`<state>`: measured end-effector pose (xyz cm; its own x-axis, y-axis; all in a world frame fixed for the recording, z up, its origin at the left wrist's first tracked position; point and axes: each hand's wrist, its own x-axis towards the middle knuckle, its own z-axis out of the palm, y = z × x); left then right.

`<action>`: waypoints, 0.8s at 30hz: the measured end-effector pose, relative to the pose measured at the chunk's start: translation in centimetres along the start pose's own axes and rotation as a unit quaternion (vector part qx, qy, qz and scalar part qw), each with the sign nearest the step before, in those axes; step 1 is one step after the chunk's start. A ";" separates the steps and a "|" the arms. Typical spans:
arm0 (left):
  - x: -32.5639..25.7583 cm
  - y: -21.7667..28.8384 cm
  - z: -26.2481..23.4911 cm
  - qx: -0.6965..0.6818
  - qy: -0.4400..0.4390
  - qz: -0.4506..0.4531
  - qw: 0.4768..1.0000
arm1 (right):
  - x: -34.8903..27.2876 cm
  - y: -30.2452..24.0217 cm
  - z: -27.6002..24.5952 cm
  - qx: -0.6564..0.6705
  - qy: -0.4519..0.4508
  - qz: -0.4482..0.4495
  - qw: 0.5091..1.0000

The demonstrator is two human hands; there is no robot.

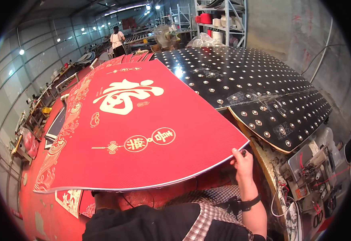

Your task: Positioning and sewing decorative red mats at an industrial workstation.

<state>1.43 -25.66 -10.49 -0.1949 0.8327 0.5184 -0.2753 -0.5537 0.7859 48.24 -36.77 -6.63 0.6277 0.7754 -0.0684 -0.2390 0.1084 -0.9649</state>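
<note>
**Red mat (163, 116) gripped near one corner**

The mat spreads from left to centre, its right edge beside a black studded table (259, 94). The right hand (243, 162) pinches it near the near right corner, a small dark object (243, 153) at the fingers. The left hand is hidden; its state cannot be told.

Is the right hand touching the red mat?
Touching. The head view shows the right hand gripping the red mat near its right corner, a fingertip overlapping the edge.
</note>
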 end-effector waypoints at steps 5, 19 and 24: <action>-6.8 0.7 -8.2 -0.005 0.042 0.022 0.999 | 0.7 0.1 -3.4 -0.084 0.034 -0.046 0.995; 13.5 -3.7 5.0 -0.247 -0.061 -0.285 0.924 | -3.9 3.0 -16.6 -0.295 0.220 -0.125 0.922; 14.1 -3.8 6.9 -0.150 0.002 -0.276 0.949 | -4.1 5.4 -17.6 -0.260 0.235 -0.138 0.926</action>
<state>6.21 -11.69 -3.83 0.0537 0.9971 0.0536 -0.5927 -0.0114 0.8054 57.45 -50.30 -15.99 0.8942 0.3932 0.2141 0.2909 -0.1467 -0.9454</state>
